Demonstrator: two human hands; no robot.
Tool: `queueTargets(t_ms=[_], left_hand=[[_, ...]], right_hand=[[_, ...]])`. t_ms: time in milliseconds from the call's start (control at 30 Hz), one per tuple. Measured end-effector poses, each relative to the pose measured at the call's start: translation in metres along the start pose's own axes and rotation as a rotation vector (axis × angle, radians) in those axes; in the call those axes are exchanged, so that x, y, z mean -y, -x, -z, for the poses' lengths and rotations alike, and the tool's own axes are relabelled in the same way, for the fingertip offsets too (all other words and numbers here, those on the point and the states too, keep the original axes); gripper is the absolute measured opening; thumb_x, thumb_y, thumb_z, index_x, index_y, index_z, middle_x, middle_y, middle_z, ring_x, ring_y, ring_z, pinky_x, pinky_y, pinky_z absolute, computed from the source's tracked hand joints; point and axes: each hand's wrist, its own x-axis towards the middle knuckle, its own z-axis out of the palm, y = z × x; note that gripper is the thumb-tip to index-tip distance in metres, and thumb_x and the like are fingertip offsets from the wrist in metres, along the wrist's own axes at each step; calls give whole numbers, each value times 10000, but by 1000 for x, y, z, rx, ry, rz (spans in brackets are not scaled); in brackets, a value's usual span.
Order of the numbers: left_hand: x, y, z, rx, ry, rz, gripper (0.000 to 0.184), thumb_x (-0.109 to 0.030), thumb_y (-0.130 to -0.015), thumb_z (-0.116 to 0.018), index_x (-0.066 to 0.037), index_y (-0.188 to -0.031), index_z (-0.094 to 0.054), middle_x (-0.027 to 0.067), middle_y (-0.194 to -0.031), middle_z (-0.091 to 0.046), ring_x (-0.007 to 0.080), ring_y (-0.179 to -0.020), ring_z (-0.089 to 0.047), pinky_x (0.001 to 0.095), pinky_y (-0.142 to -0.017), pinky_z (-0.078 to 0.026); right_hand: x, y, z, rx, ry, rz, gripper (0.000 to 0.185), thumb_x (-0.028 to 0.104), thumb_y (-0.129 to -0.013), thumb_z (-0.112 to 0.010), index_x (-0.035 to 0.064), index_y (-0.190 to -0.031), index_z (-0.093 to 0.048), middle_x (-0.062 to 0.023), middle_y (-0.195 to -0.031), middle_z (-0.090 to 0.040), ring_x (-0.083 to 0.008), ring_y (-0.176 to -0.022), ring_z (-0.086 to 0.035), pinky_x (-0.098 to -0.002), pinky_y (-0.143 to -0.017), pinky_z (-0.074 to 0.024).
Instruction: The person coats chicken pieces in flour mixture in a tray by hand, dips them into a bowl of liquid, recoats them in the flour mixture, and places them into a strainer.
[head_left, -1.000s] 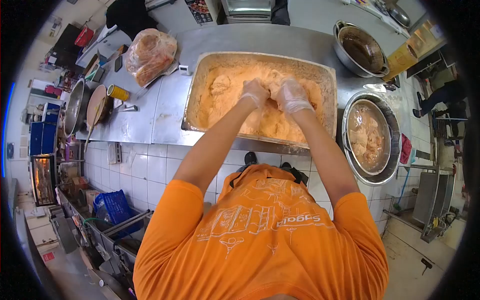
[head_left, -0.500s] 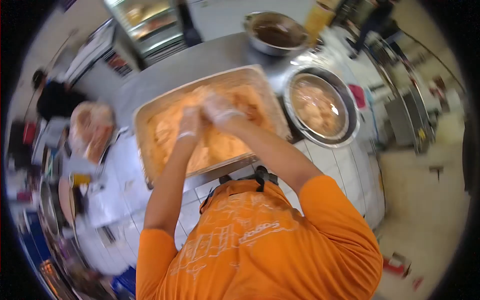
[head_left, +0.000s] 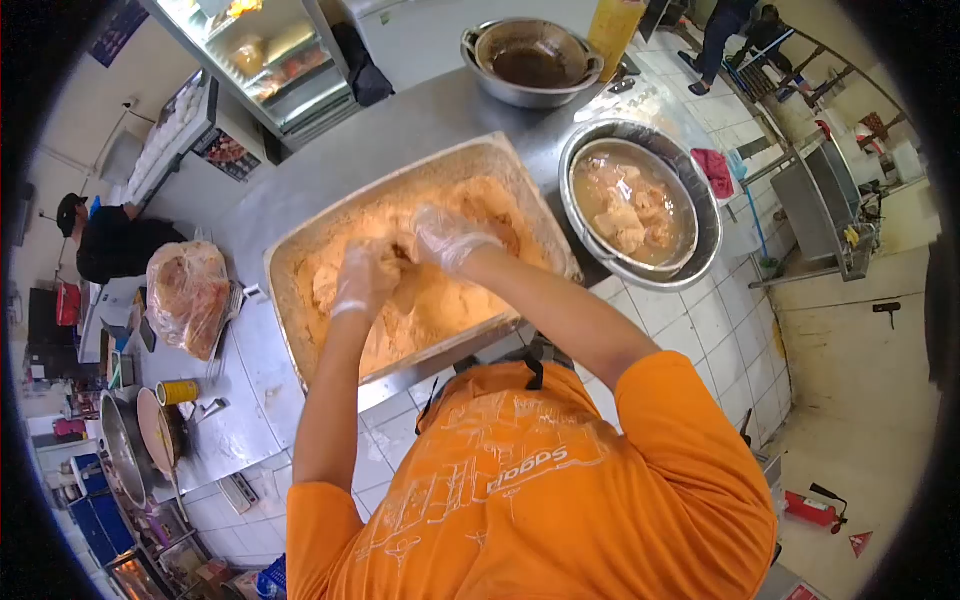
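My left hand [head_left: 366,276], in a clear plastic glove, is closed with its fingers curled down into orange breading flour [head_left: 455,292]. What it grips is covered by flour and fingers. Close beside it, my right hand [head_left: 447,240], also gloved, has bent fingers closed at the flour's surface; its hold is hidden too. Both hands work inside a large rectangular tray [head_left: 400,177]. Lumpy floured pieces [head_left: 325,287] lie left of my left hand, and a reddish-brown piece [head_left: 505,236] shows past my right hand.
Right of the tray, a metal bowl [head_left: 703,222] holds raw meat pieces [head_left: 630,215] in cloudy liquid. Behind stand a pot [head_left: 532,97] and a yellow container [head_left: 612,35]. A plastic-wrapped bag of meat [head_left: 187,290], a yellow can [head_left: 177,391] and a person [head_left: 120,240] are at left.
My hands have moved slightly apart and the flour between them is disturbed. The head view has shifted a little and is sharper now.
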Motion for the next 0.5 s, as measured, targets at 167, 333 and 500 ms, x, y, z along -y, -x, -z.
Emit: queueTargets(t_ms=[167, 333, 500], left_hand=[[21, 2, -17, -102, -23, 95, 446, -193, -760, -722, -56, -1182, -675, 271, -1204, -627, 398, -1147, -586, 434, -991, -487], [14, -9, -27, -197, 34, 194, 428, -190, -741, -760, -19, -1129, -696, 248, -1161, -665, 370, -1105, -629, 427, -943, -517], [-35, 10, 0, -290, 325, 340, 413, -162, -694, -797, -13, -1072, -718, 228, -1054, -700, 376, -979, -677, 407, -887, -535]], right_hand=[[-43, -15, -1, 166, 186, 138, 324, 219, -891, -654, -3, -1127, -653, -232, -1056, -691, -356, -1010, -682, -433, -824, -552], [-62, -2, 41, -7, -738, -17, 257, 244, -929, -639, 14, -1032, -690, -180, -1013, -709, -309, -914, -686, -403, -781, -552], [-91, 62, 190, -132, -1288, -266, 300, 339, -967, -607, 51, -999, -683, -113, -952, -687, -268, -859, -644, -393, -729, -522]])
